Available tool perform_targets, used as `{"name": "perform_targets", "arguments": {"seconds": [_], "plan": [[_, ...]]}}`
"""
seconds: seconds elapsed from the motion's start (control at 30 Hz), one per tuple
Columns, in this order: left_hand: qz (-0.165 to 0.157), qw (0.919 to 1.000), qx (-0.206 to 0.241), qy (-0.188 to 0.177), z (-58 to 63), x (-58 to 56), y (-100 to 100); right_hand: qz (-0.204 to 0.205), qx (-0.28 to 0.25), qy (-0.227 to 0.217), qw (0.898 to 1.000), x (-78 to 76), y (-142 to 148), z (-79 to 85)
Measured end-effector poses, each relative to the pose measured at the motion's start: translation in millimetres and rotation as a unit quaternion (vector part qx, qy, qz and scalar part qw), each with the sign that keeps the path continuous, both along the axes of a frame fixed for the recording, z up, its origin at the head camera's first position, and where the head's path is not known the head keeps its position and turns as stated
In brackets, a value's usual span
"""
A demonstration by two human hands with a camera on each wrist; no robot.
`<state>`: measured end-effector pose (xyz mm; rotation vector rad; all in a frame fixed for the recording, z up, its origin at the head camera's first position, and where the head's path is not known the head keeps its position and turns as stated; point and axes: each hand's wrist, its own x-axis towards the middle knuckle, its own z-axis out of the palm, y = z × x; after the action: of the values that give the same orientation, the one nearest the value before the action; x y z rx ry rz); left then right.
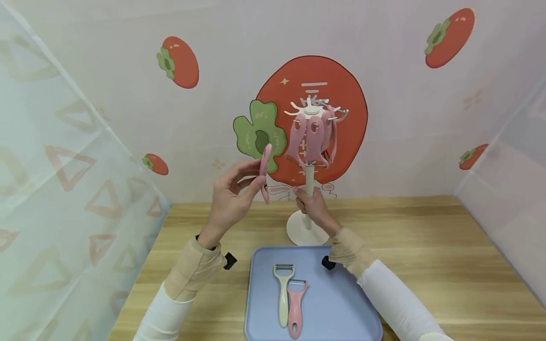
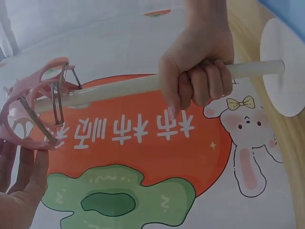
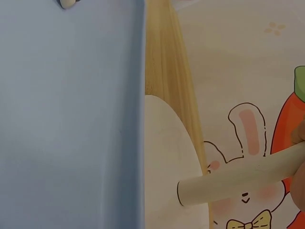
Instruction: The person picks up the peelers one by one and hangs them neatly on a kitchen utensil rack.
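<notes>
My left hand point(image 1: 232, 194) pinches a pink peeler point(image 1: 265, 166) between thumb and fingers, edge-on to the head camera and left of the stand. The white stand point(image 1: 310, 177) has a ring of hooks on top, where several pink peelers point(image 1: 315, 142) hang with their blades down. Around its pole my right hand point(image 1: 313, 206) is curled, well below the hanging peelers. In the left wrist view, the right hand's fingers point(image 2: 202, 83) wrap the pole, and the left hand point(image 2: 21, 186) shows at the lower left. Only part of the right hand point(image 3: 299, 183) enters the right wrist view.
A blue tray point(image 1: 341, 303) lies on the wooden table point(image 1: 431, 265) in front of the stand's round base point(image 1: 298, 232). On it lie a cream peeler point(image 1: 283, 293) and another pink peeler point(image 1: 295, 310), side by side. A printed cloth backdrop point(image 1: 396, 118) rises behind.
</notes>
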<state>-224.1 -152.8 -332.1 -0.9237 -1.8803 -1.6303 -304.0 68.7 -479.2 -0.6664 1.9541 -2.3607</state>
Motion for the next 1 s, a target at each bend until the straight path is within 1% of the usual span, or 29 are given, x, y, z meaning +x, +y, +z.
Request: {"name": "perform_targets", "arguments": {"seconds": [0.1,0.2,0.27,0.33,0.47,0.63,0.73,1.0], "plan": [[0.009,0.9999,0.007,-0.004,3.5,-5.0,2,0.003,0.001,-0.006,1.0,1.2,-1,-0.3],[0.008,0.9998,0.017,-0.009,8.3,-12.9,8,-0.005,-0.007,0.001,1.0,1.3,0,0.1],[0.005,0.9997,0.022,-0.008,11.7,-18.0,12,-0.008,-0.015,0.007,1.0,1.1,2,0.8],[0.007,0.9996,0.027,-0.001,14.9,-21.8,16,-0.003,-0.017,0.012,1.0,0.9,2,1.2],[0.005,0.9994,0.033,0.009,21.1,-26.4,20,0.006,-0.014,0.01,1.0,0.9,1,0.9],[-0.009,0.999,0.044,0.006,26.7,-33.4,25,0.0,-0.013,0.009,1.0,1.4,1,-0.9],[-0.009,0.9982,0.059,0.001,29.3,-38.0,27,-0.002,-0.011,0.013,1.0,1.0,1,-1.5],[-0.012,0.9971,0.074,-0.006,31.9,-46.3,33,-0.008,-0.009,0.006,1.0,0.8,1,-1.5]]}}
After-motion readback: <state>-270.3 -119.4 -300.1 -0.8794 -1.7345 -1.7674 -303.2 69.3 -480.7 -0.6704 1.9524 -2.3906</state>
